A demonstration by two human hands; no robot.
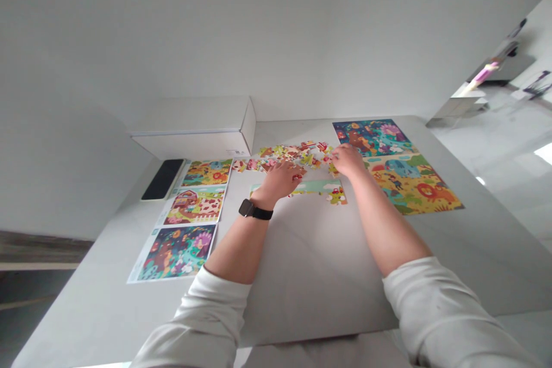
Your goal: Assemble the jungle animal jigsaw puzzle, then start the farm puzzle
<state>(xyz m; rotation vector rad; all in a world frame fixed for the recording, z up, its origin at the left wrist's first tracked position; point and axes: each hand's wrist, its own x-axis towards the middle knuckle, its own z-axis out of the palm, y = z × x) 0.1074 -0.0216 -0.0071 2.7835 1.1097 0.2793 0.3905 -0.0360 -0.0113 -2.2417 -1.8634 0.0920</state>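
Note:
A loose heap of colourful jigsaw puzzle pieces point(288, 153) lies on the table toward the wall. My left hand point(281, 180), with a black watch on its wrist, rests over the near side of the heap, fingers spread and touching pieces. At the heap's right end, my right hand point(347, 158) has its fingers bent down and drawn together on a puzzle piece, mostly hidden by the fingertips. Just nearer than the heap is a partly joined puzzle strip point(317, 186) with sky and green ground. My left hand covers part of it.
Two finished puzzles, one dark blue point(379, 137) and one yellow point(420, 184), lie to the right. On the left are printed picture sheets point(195, 205), point(176, 252) and a phone point(163, 179). A white box point(194, 126) stands against the wall point(293, 40).

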